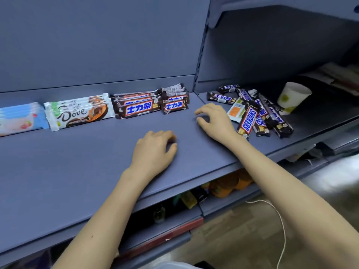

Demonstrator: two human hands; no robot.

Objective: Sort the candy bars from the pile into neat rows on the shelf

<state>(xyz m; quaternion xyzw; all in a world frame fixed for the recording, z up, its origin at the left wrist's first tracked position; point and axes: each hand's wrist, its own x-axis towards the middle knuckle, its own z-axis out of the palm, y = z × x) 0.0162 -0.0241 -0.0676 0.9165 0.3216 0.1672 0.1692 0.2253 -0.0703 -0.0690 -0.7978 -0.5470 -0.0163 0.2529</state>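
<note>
Left hand (153, 150) loosely curled, empty, on grey metal shelf (77, 162), right hand (215, 121) fingers (203, 110) arched, empty, beside jumbled brown Snickers-bar pile (258, 113)

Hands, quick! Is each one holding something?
Left hand: open, holding nothing, over the shelf.
Right hand: open, holding nothing, beside the pile of candy bars.

Blue-grey back panel (97, 35), slotted upright (201, 61), wood-look floor (223, 239), white cable (284, 232)
</note>
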